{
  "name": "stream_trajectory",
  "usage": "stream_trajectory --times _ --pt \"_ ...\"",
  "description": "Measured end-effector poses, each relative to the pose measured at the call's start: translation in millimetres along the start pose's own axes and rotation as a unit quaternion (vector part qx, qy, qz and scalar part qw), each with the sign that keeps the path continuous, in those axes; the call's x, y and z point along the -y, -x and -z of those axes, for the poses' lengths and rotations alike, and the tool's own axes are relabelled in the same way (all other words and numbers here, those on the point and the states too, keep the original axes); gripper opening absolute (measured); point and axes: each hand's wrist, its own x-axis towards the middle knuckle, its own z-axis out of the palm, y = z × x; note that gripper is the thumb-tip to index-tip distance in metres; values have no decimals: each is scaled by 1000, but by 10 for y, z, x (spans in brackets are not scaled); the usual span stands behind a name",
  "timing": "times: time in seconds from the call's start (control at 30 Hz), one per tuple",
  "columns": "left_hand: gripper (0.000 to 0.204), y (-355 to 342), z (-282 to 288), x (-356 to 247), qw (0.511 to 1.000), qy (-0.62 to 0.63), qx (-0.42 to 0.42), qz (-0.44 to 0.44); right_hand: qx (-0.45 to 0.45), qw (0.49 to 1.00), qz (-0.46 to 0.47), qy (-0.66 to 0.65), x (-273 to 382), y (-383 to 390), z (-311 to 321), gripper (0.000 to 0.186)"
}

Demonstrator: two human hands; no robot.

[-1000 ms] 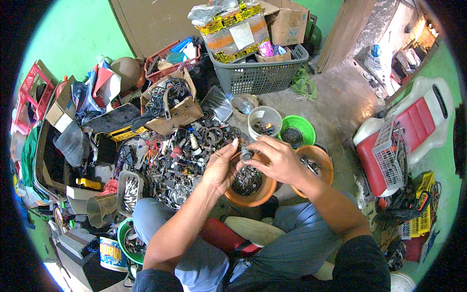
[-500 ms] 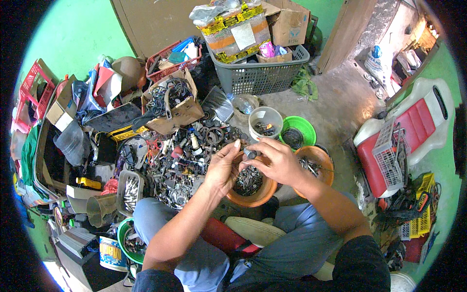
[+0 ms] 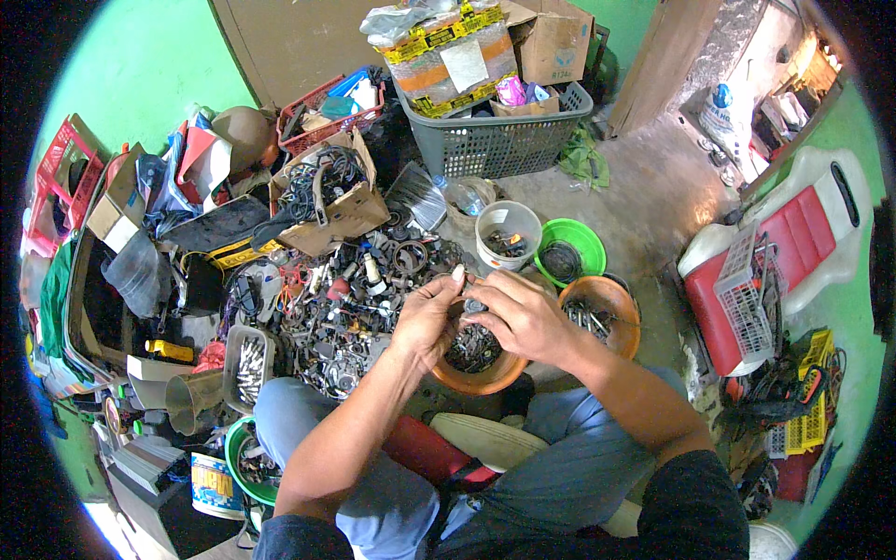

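Because the part [image 3: 475,305] is small, perhaps, the right hand [image 3: 525,315] pinches it over the bowl [image 3: 481,384], near its far edge. The left hand [image 3: 426,319] is close beside, maybe for steadying; its grip I cannot tell. The bowl carries dark pieces [image 3: 471,349]; past its far edge, the bucket [image 3: 509,217] has scraps [image 3: 506,245], the basin [image 3: 590,246] dark coils [image 3: 562,264]. Another bowl [image 3: 625,313] holds metal bits [image 3: 588,319].

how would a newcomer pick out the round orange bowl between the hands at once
From the large grey perforated plastic basket at the top, drop to the bare left hand and bare right hand. Between and below them, partly hidden, is the round orange bowl of small dark parts. A similar round orange bowl stands to its right; only this one shows between the hands.
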Motion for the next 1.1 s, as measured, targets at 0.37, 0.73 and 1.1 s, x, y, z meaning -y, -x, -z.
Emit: stream_trajectory --times 0.37,0.73,1.1 --pt "22 16 -113 -68 999 22 -30 -22 -18 998 -31 48 -129 17 78 31" --pt "23 -36 26 -55 1000 -1 -13 -16 -24 999 8 43 -125 -18 64 29" --pt "56 -136 81 -159 998 -48 -51 1 -150 904 -380 -129 -1036 101 -112 26"
